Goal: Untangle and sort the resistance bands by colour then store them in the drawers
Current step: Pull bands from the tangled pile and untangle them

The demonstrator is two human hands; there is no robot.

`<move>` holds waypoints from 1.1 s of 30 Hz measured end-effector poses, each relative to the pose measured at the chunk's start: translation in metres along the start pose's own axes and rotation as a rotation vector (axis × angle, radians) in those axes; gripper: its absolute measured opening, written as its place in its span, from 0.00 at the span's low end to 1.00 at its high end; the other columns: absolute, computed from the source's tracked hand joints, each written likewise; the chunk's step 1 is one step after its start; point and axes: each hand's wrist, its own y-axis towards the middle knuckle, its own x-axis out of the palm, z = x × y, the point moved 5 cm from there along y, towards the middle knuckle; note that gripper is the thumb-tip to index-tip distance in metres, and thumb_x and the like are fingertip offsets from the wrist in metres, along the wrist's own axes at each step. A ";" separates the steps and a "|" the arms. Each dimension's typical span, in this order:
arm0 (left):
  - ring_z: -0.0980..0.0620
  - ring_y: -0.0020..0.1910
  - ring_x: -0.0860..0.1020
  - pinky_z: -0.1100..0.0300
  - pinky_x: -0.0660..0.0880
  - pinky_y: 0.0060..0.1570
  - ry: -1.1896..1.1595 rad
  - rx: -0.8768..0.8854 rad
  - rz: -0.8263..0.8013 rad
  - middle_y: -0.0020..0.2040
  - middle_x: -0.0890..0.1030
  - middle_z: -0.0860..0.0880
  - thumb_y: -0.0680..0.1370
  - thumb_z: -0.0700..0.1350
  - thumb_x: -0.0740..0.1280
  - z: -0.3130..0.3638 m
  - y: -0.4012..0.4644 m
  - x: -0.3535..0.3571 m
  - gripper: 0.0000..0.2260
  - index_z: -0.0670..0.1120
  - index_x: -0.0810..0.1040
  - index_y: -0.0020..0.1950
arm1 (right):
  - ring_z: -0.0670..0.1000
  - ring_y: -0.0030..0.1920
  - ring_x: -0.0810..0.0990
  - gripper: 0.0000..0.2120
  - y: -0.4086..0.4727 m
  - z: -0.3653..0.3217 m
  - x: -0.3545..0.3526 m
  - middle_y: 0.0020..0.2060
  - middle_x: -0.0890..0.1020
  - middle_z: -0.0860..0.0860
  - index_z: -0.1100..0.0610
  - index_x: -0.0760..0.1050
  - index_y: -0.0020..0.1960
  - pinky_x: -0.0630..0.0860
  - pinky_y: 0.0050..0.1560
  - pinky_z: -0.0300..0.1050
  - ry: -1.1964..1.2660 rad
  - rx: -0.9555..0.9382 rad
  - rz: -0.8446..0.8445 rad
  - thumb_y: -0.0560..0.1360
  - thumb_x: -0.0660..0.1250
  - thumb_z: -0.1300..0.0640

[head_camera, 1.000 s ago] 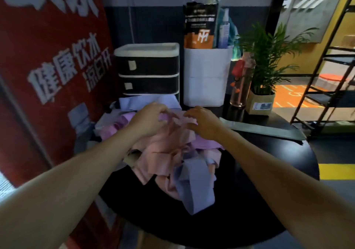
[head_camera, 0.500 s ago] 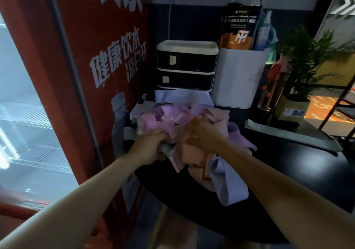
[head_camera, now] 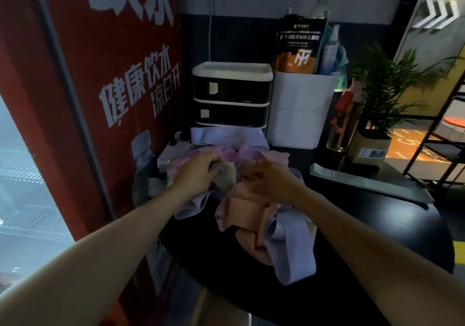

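Reaching forward over the round black table (head_camera: 377, 262), my two bare forearms run from the bottom corners toward a tangled heap of resistance bands (head_camera: 246, 199). Nearest me, a lavender band (head_camera: 289, 255) loops down off the heap toward the table's front edge, with folded peach bands (head_camera: 246, 215) lying against it on the left. My left hand (head_camera: 198, 172) has its fingers curled round a pale greenish-grey band (head_camera: 227, 174), gripping it at the top of the heap. My right hand (head_camera: 269, 179) rests just beside it, fingers bent down into the peach and pink bands; it seems to pinch some of them, though I cannot tell exactly which strip. Pink and lilac bands (head_camera: 241, 154) bunch up just beyond my knuckles, and a flat pale lavender band (head_camera: 226, 134) lies behind those. Farther back stands a black drawer unit (head_camera: 231, 94) with white trim, its drawers pushed in, touching a white bin (head_camera: 299, 114) on its right. A bottle (head_camera: 344, 121) and a potted plant (head_camera: 377, 104) stand farther right. A red panel with white lettering (head_camera: 113, 86) rises on my left.
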 end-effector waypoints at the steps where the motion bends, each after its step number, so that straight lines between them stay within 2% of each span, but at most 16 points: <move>1: 0.54 0.42 0.75 0.58 0.70 0.40 -0.009 0.012 0.003 0.41 0.75 0.55 0.78 0.41 0.64 0.007 0.007 -0.002 0.11 0.55 0.74 0.40 | 0.53 0.58 0.75 0.15 0.000 0.001 -0.004 0.57 0.78 0.53 0.55 0.76 0.61 0.66 0.52 0.39 0.016 -0.001 0.015 0.75 0.66 0.54; 4: 0.50 0.43 0.74 0.56 0.69 0.42 0.022 0.035 0.014 0.42 0.74 0.51 0.79 0.41 0.63 0.028 0.030 -0.007 0.09 0.52 0.73 0.41 | 0.48 0.48 0.75 0.12 -0.001 0.007 -0.018 0.48 0.79 0.51 0.59 0.78 0.57 0.67 0.48 0.34 0.038 -0.012 0.061 0.75 0.66 0.56; 6: 0.50 0.42 0.72 0.57 0.66 0.41 0.043 0.062 0.020 0.41 0.71 0.51 0.79 0.41 0.63 0.043 0.046 -0.009 0.09 0.51 0.71 0.39 | 0.48 0.47 0.75 0.10 0.001 0.018 -0.025 0.49 0.81 0.54 0.63 0.79 0.53 0.68 0.44 0.28 0.021 -0.019 0.094 0.74 0.67 0.60; 7: 0.51 0.41 0.71 0.57 0.65 0.41 0.062 0.080 0.017 0.40 0.70 0.52 0.79 0.42 0.63 0.053 0.053 -0.009 0.11 0.52 0.69 0.37 | 0.51 0.48 0.77 0.10 0.001 0.024 -0.027 0.50 0.81 0.55 0.63 0.80 0.52 0.69 0.44 0.29 0.016 -0.007 0.109 0.74 0.67 0.60; 10: 0.52 0.42 0.70 0.57 0.66 0.42 0.104 0.135 -0.006 0.43 0.70 0.51 0.78 0.44 0.63 0.079 0.072 -0.006 0.05 0.49 0.74 0.42 | 0.57 0.49 0.79 0.11 0.001 0.040 -0.037 0.49 0.81 0.57 0.62 0.80 0.51 0.74 0.51 0.47 0.042 0.057 0.167 0.73 0.68 0.57; 11: 0.52 0.43 0.70 0.58 0.66 0.43 0.105 0.147 -0.010 0.44 0.70 0.50 0.78 0.43 0.63 0.087 0.078 -0.005 0.04 0.49 0.74 0.43 | 0.56 0.49 0.79 0.10 0.002 0.044 -0.041 0.48 0.82 0.57 0.63 0.80 0.51 0.74 0.50 0.47 0.071 0.074 0.202 0.72 0.68 0.59; 12: 0.51 0.43 0.71 0.57 0.66 0.43 0.100 0.152 -0.010 0.44 0.71 0.49 0.78 0.43 0.64 0.092 0.084 -0.004 0.04 0.49 0.73 0.43 | 0.55 0.48 0.79 0.10 0.002 0.046 -0.045 0.48 0.82 0.56 0.62 0.80 0.52 0.74 0.49 0.44 0.109 0.081 0.234 0.72 0.68 0.61; 15: 0.47 0.44 0.73 0.54 0.69 0.45 0.065 0.159 0.016 0.44 0.72 0.48 0.78 0.43 0.64 0.108 0.100 0.000 0.06 0.49 0.72 0.41 | 0.51 0.42 0.76 0.08 0.003 0.052 -0.058 0.42 0.81 0.55 0.63 0.79 0.50 0.67 0.35 0.29 0.192 0.073 0.297 0.71 0.67 0.67; 17: 0.49 0.42 0.72 0.53 0.69 0.45 0.038 0.166 0.028 0.42 0.70 0.50 0.78 0.44 0.64 0.117 0.107 0.003 0.06 0.48 0.72 0.41 | 0.52 0.41 0.75 0.06 0.004 0.056 -0.066 0.39 0.78 0.53 0.64 0.78 0.47 0.64 0.32 0.30 0.215 0.070 0.311 0.70 0.66 0.68; 21: 0.55 0.37 0.70 0.58 0.67 0.39 0.012 0.187 0.055 0.39 0.67 0.54 0.79 0.45 0.63 0.133 0.118 0.002 0.08 0.50 0.70 0.39 | 0.49 0.43 0.77 0.09 0.005 0.064 -0.073 0.43 0.82 0.54 0.64 0.78 0.50 0.67 0.37 0.26 0.306 0.093 0.304 0.71 0.67 0.68; 25: 0.60 0.36 0.68 0.64 0.63 0.35 0.000 0.193 0.115 0.39 0.69 0.55 0.78 0.45 0.63 0.143 0.129 -0.009 0.08 0.49 0.70 0.40 | 0.56 0.48 0.81 0.09 0.009 0.068 -0.085 0.47 0.83 0.59 0.64 0.78 0.53 0.76 0.49 0.44 0.424 0.097 0.359 0.74 0.65 0.66; 27: 0.60 0.36 0.68 0.65 0.62 0.35 0.014 0.215 0.137 0.39 0.70 0.56 0.78 0.45 0.63 0.149 0.133 -0.014 0.06 0.47 0.70 0.41 | 0.56 0.47 0.81 0.09 0.014 0.068 -0.093 0.46 0.83 0.58 0.63 0.78 0.53 0.75 0.47 0.41 0.384 0.102 0.400 0.76 0.66 0.60; 29: 0.61 0.36 0.68 0.69 0.62 0.35 0.017 0.236 0.152 0.38 0.70 0.56 0.78 0.44 0.63 0.154 0.137 -0.021 0.07 0.47 0.70 0.41 | 0.56 0.44 0.80 0.10 0.019 0.066 -0.101 0.44 0.83 0.58 0.64 0.78 0.50 0.72 0.41 0.38 0.370 0.114 0.432 0.75 0.68 0.57; 31: 0.61 0.36 0.69 0.74 0.62 0.33 -0.009 0.231 0.174 0.37 0.70 0.56 0.78 0.45 0.63 0.156 0.140 -0.030 0.07 0.47 0.70 0.41 | 0.54 0.41 0.79 0.07 0.024 0.063 -0.110 0.39 0.82 0.57 0.63 0.77 0.44 0.71 0.38 0.35 0.408 0.121 0.494 0.73 0.70 0.58; 33: 0.61 0.35 0.69 0.74 0.63 0.31 -0.052 0.196 0.214 0.36 0.71 0.55 0.79 0.45 0.63 0.154 0.143 -0.039 0.07 0.47 0.70 0.42 | 0.54 0.39 0.79 0.04 0.029 0.061 -0.122 0.35 0.80 0.55 0.60 0.77 0.41 0.75 0.41 0.40 0.469 0.111 0.570 0.73 0.70 0.61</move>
